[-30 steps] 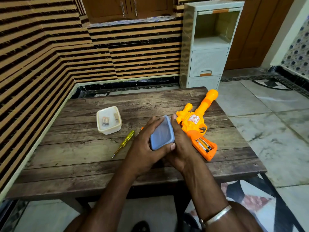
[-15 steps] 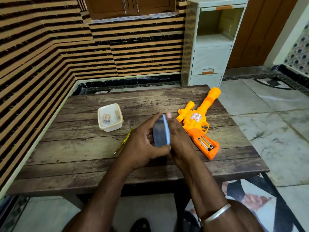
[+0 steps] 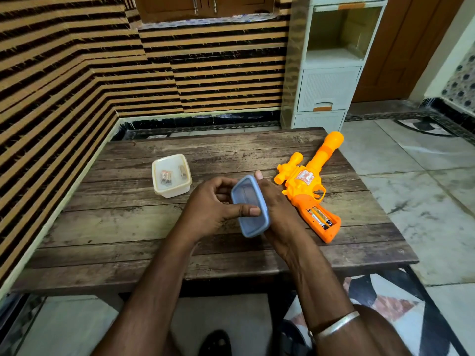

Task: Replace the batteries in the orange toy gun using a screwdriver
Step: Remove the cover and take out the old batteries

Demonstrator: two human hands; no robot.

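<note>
Pinching a blue lid (image 3: 250,206) in the left hand (image 3: 213,206), right hand (image 3: 280,209) braced flat behind it; orange toy gun (image 3: 305,186) lies on the table (image 3: 115,227) alongside, batteries (image 3: 320,218) exposed, so screwing its cover back likely follows

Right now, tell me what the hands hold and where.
Both hold the blue lid: left hand pinches its left edge, thumb on the near face; right hand supports its right edge with straight fingers.

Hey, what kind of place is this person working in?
Most likely a room in a home: a worn wooden table beside a striped wall, a white plastic drawer unit, and marble floor tiles by a wooden door.
</note>
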